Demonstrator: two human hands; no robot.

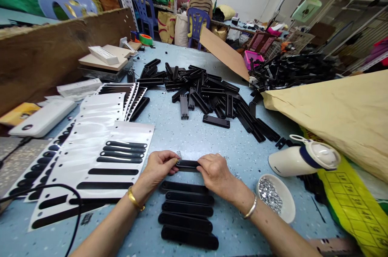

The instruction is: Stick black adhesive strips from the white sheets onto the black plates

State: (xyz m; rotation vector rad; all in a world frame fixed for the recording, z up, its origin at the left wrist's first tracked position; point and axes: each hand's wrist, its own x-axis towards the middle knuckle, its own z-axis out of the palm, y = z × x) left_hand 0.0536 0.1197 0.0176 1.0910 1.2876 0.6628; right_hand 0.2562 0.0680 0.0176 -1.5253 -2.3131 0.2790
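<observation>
A slim black plastic bar [188,164] is held level between my two hands, above the blue speckled table. My left hand [161,165] pinches its left end, where a small ring-like hole shows. The right end is gripped by my right hand [214,171], with the fingers curled over it. Just below, several similar black bars [187,209] lie in a stacked row toward me. Left of my hands are white sheets [125,131] bearing black rounded strips [113,171], some spots on them bare. A loose pile of black slotted bars [209,91] spreads beyond my hands.
On the right stand a white bowl [290,208] of small shiny metal pieces and a cream bottle [286,161] lying on its side. A white power bank [45,117] and cable are at left. Cardboard [224,53] leans behind; a person [200,2] sits at the back.
</observation>
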